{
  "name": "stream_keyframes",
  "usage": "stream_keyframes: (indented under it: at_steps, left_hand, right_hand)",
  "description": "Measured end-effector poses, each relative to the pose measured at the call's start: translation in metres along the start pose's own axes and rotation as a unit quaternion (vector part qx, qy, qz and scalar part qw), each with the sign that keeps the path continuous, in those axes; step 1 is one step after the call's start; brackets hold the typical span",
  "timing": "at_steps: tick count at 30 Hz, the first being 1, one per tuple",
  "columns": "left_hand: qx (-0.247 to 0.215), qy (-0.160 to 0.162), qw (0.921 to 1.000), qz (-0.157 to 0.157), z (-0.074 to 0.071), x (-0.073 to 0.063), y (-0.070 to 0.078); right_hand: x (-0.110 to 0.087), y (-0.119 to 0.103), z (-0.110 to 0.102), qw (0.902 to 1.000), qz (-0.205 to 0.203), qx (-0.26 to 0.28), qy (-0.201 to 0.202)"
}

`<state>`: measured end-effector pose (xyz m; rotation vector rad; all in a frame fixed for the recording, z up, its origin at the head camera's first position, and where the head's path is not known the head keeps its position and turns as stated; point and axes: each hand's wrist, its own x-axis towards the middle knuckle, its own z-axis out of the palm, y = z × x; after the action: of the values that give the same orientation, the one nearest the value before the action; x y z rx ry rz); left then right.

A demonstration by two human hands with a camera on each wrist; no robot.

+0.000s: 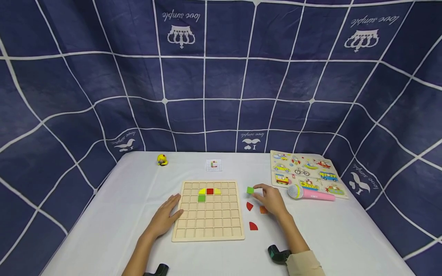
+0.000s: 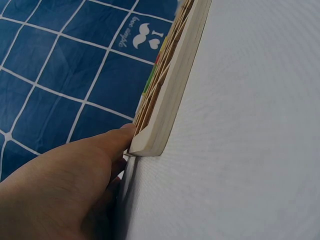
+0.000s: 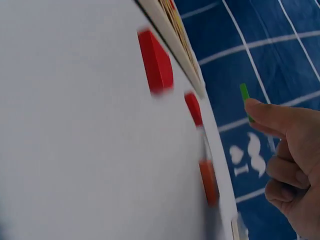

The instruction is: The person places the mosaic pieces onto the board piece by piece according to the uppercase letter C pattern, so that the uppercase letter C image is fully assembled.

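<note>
A wooden grid board (image 1: pixel 208 222) lies flat on the table. In its upper rows sit a red square tile (image 1: pixel 210 191), a yellow tile (image 1: pixel 202 191) on its left, another yellow tile (image 1: pixel 217 191) on its right, and a green square tile (image 1: pixel 202 198) below the left one. My left hand (image 1: pixel 164 216) touches the board's left edge, fingers fairly straight and thumb at the rim. Right of the board, my right hand (image 1: pixel 272 200) pinches a second green square tile (image 3: pixel 244 95) between thumb and forefinger, held above the table.
Two red quarter-round pieces (image 1: pixel 253 226) and an orange piece (image 1: pixel 263 209) lie right of the board. Behind it are a pattern card (image 1: pixel 214 165) and a yellow figurine (image 1: pixel 162 160). At right, a pink microphone (image 1: pixel 315 194) lies by a picture puzzle (image 1: pixel 297 168).
</note>
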<state>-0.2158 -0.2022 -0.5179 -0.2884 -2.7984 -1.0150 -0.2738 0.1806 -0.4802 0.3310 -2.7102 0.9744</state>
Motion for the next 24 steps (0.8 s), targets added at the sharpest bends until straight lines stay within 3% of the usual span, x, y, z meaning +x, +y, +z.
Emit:
stream_keyframes:
  at_steps: [13, 24]
  left_hand:
    - [-0.006, -0.014, 0.9999, -0.005, 0.001, 0.001, -0.001]
    - [-0.003, -0.023, 0.9997, -0.007, -0.002, 0.002, -0.002]
  right_hand:
    - [-0.007, -0.07, 0.06, 0.9953, -0.068, 0.011, -0.068]
    - [-0.002, -0.102, 0.093, 0.9887, -0.12, -0.003, -0.09]
